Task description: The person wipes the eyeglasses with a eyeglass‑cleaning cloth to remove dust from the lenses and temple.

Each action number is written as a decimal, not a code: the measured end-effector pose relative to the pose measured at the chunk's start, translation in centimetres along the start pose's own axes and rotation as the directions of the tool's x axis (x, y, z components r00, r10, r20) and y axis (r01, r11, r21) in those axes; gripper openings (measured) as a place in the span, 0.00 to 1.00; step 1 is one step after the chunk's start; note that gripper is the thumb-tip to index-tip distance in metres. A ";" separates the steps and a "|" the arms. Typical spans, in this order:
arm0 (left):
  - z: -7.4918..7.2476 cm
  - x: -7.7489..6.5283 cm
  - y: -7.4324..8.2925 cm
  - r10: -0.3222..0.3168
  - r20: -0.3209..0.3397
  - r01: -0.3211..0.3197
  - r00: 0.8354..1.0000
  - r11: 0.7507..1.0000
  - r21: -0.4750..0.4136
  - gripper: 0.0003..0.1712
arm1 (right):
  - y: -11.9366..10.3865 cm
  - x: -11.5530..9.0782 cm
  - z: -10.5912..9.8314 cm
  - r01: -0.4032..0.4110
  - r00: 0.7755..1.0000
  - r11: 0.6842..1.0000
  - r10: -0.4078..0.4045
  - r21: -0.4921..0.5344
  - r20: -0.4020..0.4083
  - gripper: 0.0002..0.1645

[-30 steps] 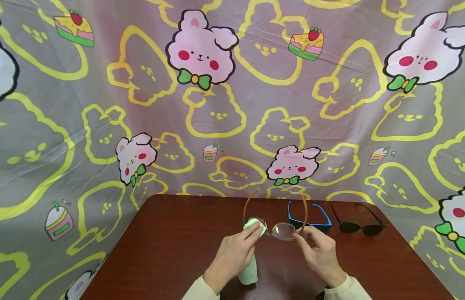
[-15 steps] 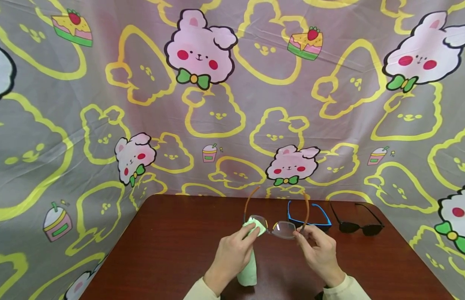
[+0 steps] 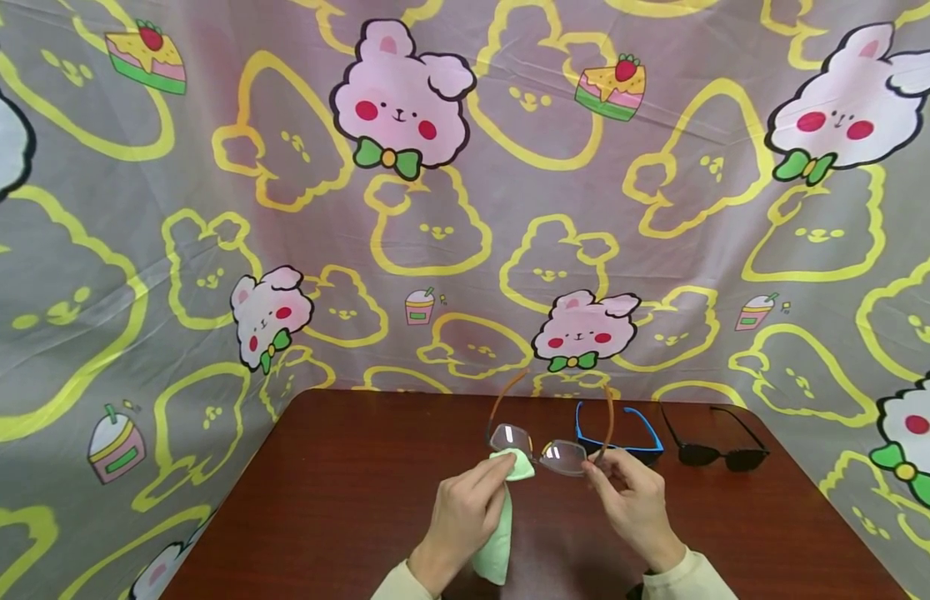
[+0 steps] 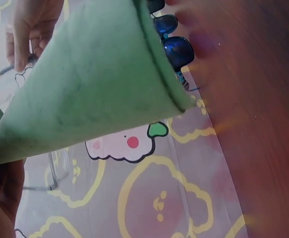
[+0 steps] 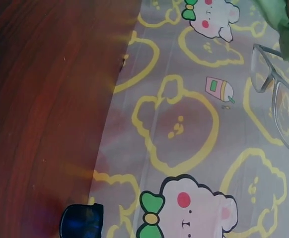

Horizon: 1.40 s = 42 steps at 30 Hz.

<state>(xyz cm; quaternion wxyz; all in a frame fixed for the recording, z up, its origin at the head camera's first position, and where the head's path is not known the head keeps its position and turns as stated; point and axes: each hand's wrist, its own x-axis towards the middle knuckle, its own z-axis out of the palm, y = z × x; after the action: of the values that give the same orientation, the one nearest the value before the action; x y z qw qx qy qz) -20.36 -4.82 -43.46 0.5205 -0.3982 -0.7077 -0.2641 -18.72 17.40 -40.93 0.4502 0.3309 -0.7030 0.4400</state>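
Note:
Clear-lensed eyeglasses [image 3: 562, 457] with brown temples are held up above the table, temples pointing away. My right hand [image 3: 633, 504] pinches them at the right hinge. A light green cleaning cloth [image 3: 495, 546] is gripped in my left hand [image 3: 465, 512]; one folded end lies at the lower edge of the left lens and the rest hangs below the fingers. Whether the cloth touches that lens is unclear. In the left wrist view the hanging cloth [image 4: 95, 79] covers much of the scene. The right wrist view catches the glasses frame [image 5: 272, 74] beside the cloth.
Blue-framed sunglasses [image 3: 622, 437] and black sunglasses [image 3: 723, 454] rest at the back right of the brown table [image 3: 337, 492]. A cartoon-printed curtain [image 3: 450, 250] surrounds the table's back and sides.
My left hand and the cloth have slid down off the left lens, which now shows mostly uncovered. The glasses have shifted slightly, and the right hand keeps its pinch on them.

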 end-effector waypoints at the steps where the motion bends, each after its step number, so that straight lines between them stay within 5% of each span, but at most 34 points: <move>1: 0.1 0.0 0.1 0.011 -0.010 -0.011 1.000 1.000 -0.002 0.18 | 0.0 0.0 0.1 -0.004 1.000 1.000 0.004 0.010 0.001 0.16; 16: 1.2 0.4 1.3 0.138 0.002 -0.138 0.990 0.988 0.069 0.18 | -0.5 -0.2 0.9 -0.023 0.999 0.999 0.022 0.042 0.030 0.19; 26: 1.3 0.0 1.3 0.087 0.121 -0.102 0.989 0.988 0.117 0.19 | -0.8 0.0 1.0 -0.014 1.000 0.997 0.012 0.082 0.028 0.16; 42: 1.0 0.4 1.6 0.071 0.211 -0.097 0.975 0.988 0.117 0.18 | -0.6 -0.2 1.0 0.003 0.999 0.992 -0.008 0.126 0.039 0.12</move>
<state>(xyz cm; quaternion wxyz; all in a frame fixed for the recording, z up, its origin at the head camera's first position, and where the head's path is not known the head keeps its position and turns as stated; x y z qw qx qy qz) -19.64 -3.03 -43.49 0.4795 -0.4192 -0.7555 -0.1536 -18.50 16.25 -41.16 0.4159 0.3691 -0.6817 0.4755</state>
